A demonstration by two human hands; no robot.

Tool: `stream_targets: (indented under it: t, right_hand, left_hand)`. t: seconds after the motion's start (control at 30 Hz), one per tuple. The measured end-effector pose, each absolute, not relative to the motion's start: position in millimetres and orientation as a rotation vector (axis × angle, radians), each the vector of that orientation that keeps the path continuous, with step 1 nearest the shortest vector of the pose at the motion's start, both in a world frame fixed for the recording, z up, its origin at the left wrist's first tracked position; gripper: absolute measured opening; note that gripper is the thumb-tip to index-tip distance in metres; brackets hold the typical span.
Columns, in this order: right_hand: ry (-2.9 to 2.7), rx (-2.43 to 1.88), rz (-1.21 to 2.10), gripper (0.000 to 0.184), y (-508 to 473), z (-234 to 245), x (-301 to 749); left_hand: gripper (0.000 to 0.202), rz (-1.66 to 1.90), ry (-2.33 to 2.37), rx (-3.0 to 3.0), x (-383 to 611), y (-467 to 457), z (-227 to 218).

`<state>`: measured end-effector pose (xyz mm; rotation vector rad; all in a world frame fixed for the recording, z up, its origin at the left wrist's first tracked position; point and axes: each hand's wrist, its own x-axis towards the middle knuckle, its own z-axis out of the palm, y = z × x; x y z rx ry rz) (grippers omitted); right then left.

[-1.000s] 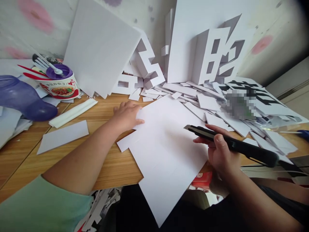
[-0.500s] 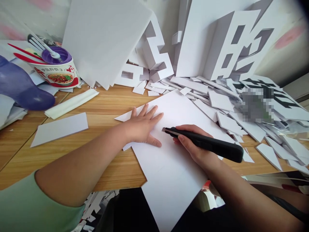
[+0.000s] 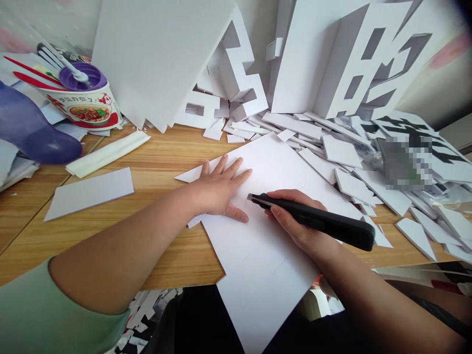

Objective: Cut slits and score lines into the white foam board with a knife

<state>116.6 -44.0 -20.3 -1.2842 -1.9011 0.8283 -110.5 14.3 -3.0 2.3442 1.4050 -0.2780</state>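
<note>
A large white foam board sheet (image 3: 254, 275) lies on the wooden table, its near corner hanging over the front edge. My left hand (image 3: 219, 191) rests flat on it with the fingers spread. To the right, my right hand (image 3: 295, 221) grips a black utility knife (image 3: 324, 221), a short piece of blade showing at its left end. The blade tip is just right of my left hand, over the sheet; whether it touches the surface I cannot tell. Under my left wrist, a small corner of another white piece pokes out.
White board offcuts (image 3: 342, 152) are heaped at the back right. Cut-out block letters (image 3: 354, 93) and a big panel (image 3: 158, 59) lean on the wall. At left are a paper noodle bowl (image 3: 90, 105), a purple object (image 3: 40, 132), a folded strip (image 3: 108, 155) and a white rectangle (image 3: 92, 191).
The view has shifted slightly, moving the background a little. Both hands and the knife keep nearly the same place on the sheet.
</note>
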Motion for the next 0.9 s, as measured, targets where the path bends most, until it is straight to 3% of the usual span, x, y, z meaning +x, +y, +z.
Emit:
stream_targets:
  t: [0.47,0.9]
  right_hand:
    - [-2.11,-1.019,0.544,0.021,-49.1,-13.1,109.7]
    - [-2.133,-1.014,0.558,0.022,-52.2,-15.0,116.6]
  left_hand:
    - [0.124,-0.282,1.412,2.385,-107.8,16.1,-9.3]
    - [0.12,-0.288,1.409,2.378,-108.7,16.8,-9.2]
